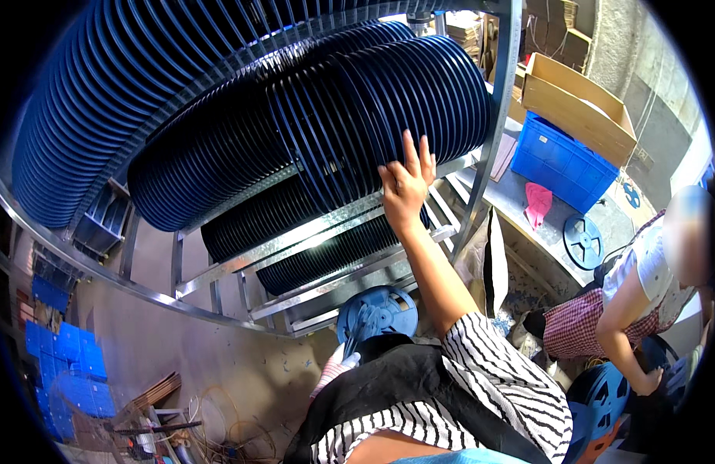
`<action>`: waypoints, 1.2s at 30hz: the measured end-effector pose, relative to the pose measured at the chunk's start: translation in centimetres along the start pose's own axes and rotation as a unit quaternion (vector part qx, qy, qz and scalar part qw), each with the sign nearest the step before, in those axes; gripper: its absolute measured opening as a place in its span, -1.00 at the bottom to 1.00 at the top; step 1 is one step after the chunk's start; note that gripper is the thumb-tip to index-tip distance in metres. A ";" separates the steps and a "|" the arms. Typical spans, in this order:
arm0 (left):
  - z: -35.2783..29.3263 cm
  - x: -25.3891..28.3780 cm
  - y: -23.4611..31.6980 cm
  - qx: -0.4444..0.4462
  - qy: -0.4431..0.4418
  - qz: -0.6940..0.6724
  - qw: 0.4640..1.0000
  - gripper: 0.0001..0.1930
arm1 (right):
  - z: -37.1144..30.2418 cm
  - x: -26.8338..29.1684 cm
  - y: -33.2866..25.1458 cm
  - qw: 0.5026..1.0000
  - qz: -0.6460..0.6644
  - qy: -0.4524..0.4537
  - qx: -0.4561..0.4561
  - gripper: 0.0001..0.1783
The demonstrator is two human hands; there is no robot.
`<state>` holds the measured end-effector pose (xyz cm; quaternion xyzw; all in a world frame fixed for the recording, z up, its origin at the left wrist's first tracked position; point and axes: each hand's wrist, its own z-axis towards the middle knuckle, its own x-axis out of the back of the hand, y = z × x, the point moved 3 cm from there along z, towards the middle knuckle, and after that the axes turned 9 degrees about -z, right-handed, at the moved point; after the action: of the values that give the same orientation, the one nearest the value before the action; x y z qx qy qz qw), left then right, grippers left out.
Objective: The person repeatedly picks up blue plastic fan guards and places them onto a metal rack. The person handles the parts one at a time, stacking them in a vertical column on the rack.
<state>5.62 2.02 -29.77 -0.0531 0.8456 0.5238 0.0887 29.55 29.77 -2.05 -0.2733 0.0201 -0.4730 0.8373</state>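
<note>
My bare right hand (pixel 408 185) reaches up to a row of dark blue plastic reels (pixel 419 93) stacked edge to edge on a metal rack. Its fingers are spread against the rims, holding nothing. Low in front of my body, my left hand (pixel 333 374), in a pale striped glove, grips the near edge of a lighter blue reel (pixel 396 309). My dark apron hides part of that reel and some of the fingers. Bluish, see-through strips (pixel 364 323) lie across the reel's face; I cannot make out what they are.
The rack's metal frame (pixel 481 170) rises beside my right arm. At right, a workbench (pixel 520 203) carries a blue crate (pixel 562 162), a cardboard box (pixel 578 108), a pink cloth (pixel 537 203) and a loose reel (pixel 583 242). Another person (pixel 636 286) works close by. Blue bins (pixel 67 352) stand far left.
</note>
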 end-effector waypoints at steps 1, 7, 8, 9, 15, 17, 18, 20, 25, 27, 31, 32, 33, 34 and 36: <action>0.0 0.2 -0.2 -0.002 -0.002 -0.002 1.000 -0.48 | -0.7 1.1 -0.4 1.000 0.016 0.019 0.008 -0.87; 0.4 0.7 0.7 0.011 -0.036 0.041 0.998 -0.47 | -8.4 4.4 2.0 0.952 0.188 0.020 -0.241 -0.90; 0.4 0.7 0.9 0.015 -0.042 0.054 0.998 -0.46 | -9.6 4.5 2.3 0.934 0.220 0.016 -0.280 -0.92; 0.2 0.9 1.1 0.017 -0.043 0.066 0.997 -0.46 | -10.3 4.5 1.7 0.898 0.313 0.022 -0.310 -0.90; -1.0 0.1 3.2 0.041 -0.037 0.039 0.998 -0.43 | -14.5 5.3 0.7 0.386 0.619 0.001 -0.684 -0.59; -1.3 0.3 3.1 0.104 0.001 0.037 0.994 -0.41 | -15.5 4.2 1.6 0.228 0.698 0.033 -0.678 -0.65; -1.6 0.4 3.1 0.135 0.020 0.036 0.990 -0.41 | -16.7 3.3 2.8 0.141 0.748 0.053 -0.646 -0.70; -1.0 1.0 2.4 0.103 0.002 0.051 0.993 -0.39 | -18.2 2.8 4.6 0.134 0.770 0.069 -0.620 -0.62; 0.9 4.3 -2.4 -0.026 -0.033 0.137 0.990 -0.36 | -17.9 6.0 4.8 -0.076 0.826 0.065 -0.554 -0.46; 1.7 5.6 -4.1 -0.062 -0.031 0.176 0.982 -0.35 | -19.9 8.5 5.4 0.018 0.777 0.102 -0.621 -0.54; -0.3 2.2 2.2 0.023 -0.097 0.121 0.988 -0.31 | -23.4 15.5 5.7 0.085 0.740 0.071 -0.664 -0.61; 0.2 2.3 1.9 0.021 -0.088 0.136 0.987 -0.31 | -23.8 17.2 6.0 0.085 0.749 0.060 -0.654 -0.61; 0.3 2.4 1.6 0.022 -0.079 0.153 0.985 -0.30 | -22.8 18.3 5.2 0.039 0.760 0.073 -0.644 -0.59; 0.3 2.4 1.5 0.024 -0.069 0.169 0.983 -0.30 | -21.7 20.5 5.1 0.188 0.726 0.070 -0.658 -0.61; 0.1 2.0 2.0 0.056 -0.057 0.298 0.951 -0.29 | -20.0 22.4 7.0 0.318 0.722 0.077 -0.609 -0.62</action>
<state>3.27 2.97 -28.44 0.2360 0.8447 0.4800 -0.0201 41.54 5.85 -17.33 -0.5463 0.5562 0.4459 0.4397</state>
